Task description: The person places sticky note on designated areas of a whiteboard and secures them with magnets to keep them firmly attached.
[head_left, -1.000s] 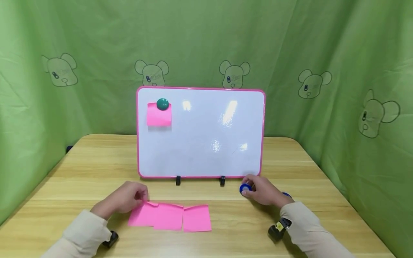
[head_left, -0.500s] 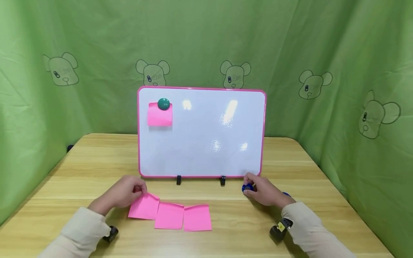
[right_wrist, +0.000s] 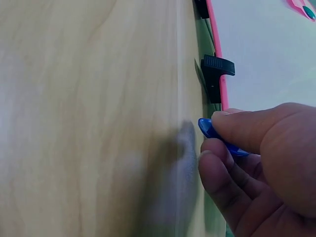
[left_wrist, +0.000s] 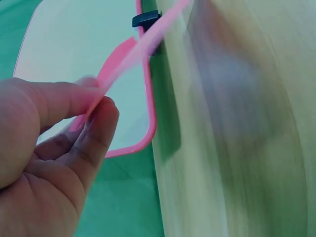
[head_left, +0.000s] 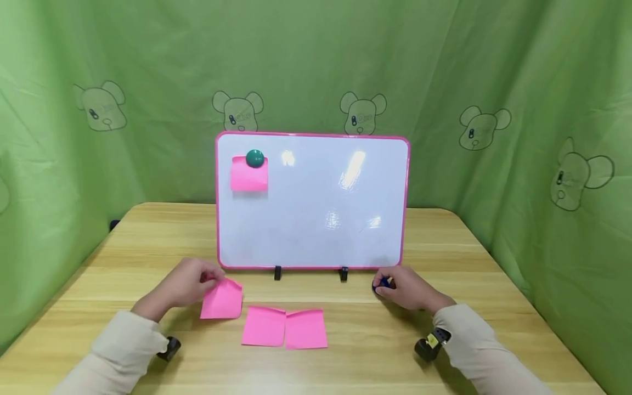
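My left hand (head_left: 190,282) pinches a pink sticky note (head_left: 222,300) by its top edge, between thumb and fingers; in the left wrist view the note (left_wrist: 121,66) is lifted off the table. Between the thumb and fingers of my right hand (head_left: 407,288) is a round blue magnet (right_wrist: 210,127), held by the lower right corner of the whiteboard (head_left: 311,219). A pink note (head_left: 249,178) hangs at the board's upper left under a green magnet (head_left: 254,158). Two more pink notes, a left one (head_left: 264,327) and a right one (head_left: 306,329), lie side by side on the table.
The whiteboard stands upright on two black feet, left (head_left: 277,272) and right (head_left: 344,274), on a wooden table (head_left: 370,356). Green curtains (head_left: 306,55) enclose the back and sides. Each wrist wears a black camera, such as the right one (head_left: 427,348).
My left hand has lifted the leftmost pink note off the table and away from the other two, toward the board. My right hand has turned the blue magnet and stays at nearly the same spot.
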A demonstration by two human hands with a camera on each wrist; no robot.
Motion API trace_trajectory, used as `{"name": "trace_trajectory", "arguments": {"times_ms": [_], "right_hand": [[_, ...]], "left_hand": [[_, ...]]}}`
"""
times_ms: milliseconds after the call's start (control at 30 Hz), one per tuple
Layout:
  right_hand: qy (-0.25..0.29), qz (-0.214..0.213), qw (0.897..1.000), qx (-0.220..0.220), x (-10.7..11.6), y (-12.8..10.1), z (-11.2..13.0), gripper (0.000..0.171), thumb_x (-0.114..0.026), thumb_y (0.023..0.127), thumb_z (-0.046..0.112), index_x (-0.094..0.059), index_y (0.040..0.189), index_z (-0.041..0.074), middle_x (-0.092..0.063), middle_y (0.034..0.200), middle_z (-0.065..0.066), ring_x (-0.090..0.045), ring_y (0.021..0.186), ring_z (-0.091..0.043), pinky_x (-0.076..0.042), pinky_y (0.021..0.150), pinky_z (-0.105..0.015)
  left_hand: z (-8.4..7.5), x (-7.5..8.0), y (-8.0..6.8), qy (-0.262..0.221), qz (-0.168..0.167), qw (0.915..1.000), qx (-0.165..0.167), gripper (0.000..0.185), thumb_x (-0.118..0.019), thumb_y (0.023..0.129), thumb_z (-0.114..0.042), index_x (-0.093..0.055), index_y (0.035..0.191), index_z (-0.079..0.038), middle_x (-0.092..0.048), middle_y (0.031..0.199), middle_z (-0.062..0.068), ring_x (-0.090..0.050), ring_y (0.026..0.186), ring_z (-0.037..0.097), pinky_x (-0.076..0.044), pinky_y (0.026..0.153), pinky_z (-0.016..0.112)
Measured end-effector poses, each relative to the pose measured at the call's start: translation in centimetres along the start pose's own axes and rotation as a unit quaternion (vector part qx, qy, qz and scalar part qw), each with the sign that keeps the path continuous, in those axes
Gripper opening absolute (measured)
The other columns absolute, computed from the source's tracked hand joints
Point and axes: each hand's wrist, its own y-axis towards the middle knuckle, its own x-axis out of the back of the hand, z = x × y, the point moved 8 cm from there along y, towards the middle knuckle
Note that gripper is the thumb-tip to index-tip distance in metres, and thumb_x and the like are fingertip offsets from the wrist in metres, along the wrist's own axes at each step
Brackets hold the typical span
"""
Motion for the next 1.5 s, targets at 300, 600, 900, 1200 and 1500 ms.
{"name": "trace_trajectory", "arguments": {"times_ms": [300,600,900,1200,1500], "right_hand": [[0.024,0.014,0.999,-0.037,0.6,0.1,-0.2,0.024,-0.077,0.08,0.006,-0.066,0.101,0.01,-0.062,0.095,-0.004,-0.055,0.074,-0.016,-0.049,0.067,-0.032],[0.031,0.019,0.999,-0.026,1.0,0.0,0.1,0.026,-0.076,0.079,0.0,-0.067,0.103,0.007,-0.063,0.101,-0.008,-0.056,0.073,-0.015,-0.05,0.066,-0.029],[0.038,0.002,0.999,-0.02,0.7,-0.1,0.1,0.022,-0.073,0.087,0.015,-0.066,0.106,0.004,-0.063,0.09,-0.001,-0.057,0.074,-0.015,-0.05,0.062,-0.028],[0.037,-0.036,0.999,-0.01,1.8,0.2,0.9,0.015,-0.069,0.09,0.013,-0.067,0.102,0.004,-0.061,0.081,0.002,-0.056,0.071,-0.014,-0.05,0.062,-0.028],[0.019,-0.063,0.998,0.003,2.4,0.2,0.8,0.011,-0.069,0.09,0.015,-0.068,0.098,0.008,-0.055,0.071,0.005,-0.049,0.063,-0.012,-0.043,0.055,-0.025]], "left_hand": [[-0.6,0.9,0.3,-0.007,-0.006,0.9999,0.008,0.018,-0.07,0.079,0.006,-0.071,0.092,-0.006,-0.062,0.08,-0.001,-0.052,0.072,0.014,-0.047,0.064,0.03],[-1.1,1.1,0.4,-0.015,-0.01,0.9998,0.006,0.02,-0.071,0.079,0.007,-0.072,0.096,-0.004,-0.069,0.101,0.011,-0.065,0.092,0.029,-0.056,0.079,0.041],[-1.8,1.2,0.8,-0.038,-0.027,0.9988,0.013,0.022,-0.067,0.081,0.007,-0.07,0.101,0.0,-0.067,0.105,0.017,-0.066,0.091,0.032,-0.057,0.078,0.04],[-2.9,1.5,1.9,-0.031,-0.066,0.9972,-0.019,0.017,-0.063,0.082,0.008,-0.071,0.094,-0.001,-0.068,0.098,0.011,-0.065,0.088,0.027,-0.057,0.078,0.038],[-4.0,1.4,2.6,-0.037,-0.057,0.9977,0.007,0.025,-0.068,0.081,0.007,-0.069,0.106,0.0,-0.067,0.105,0.013,-0.064,0.089,0.026,-0.056,0.075,0.037]]}}
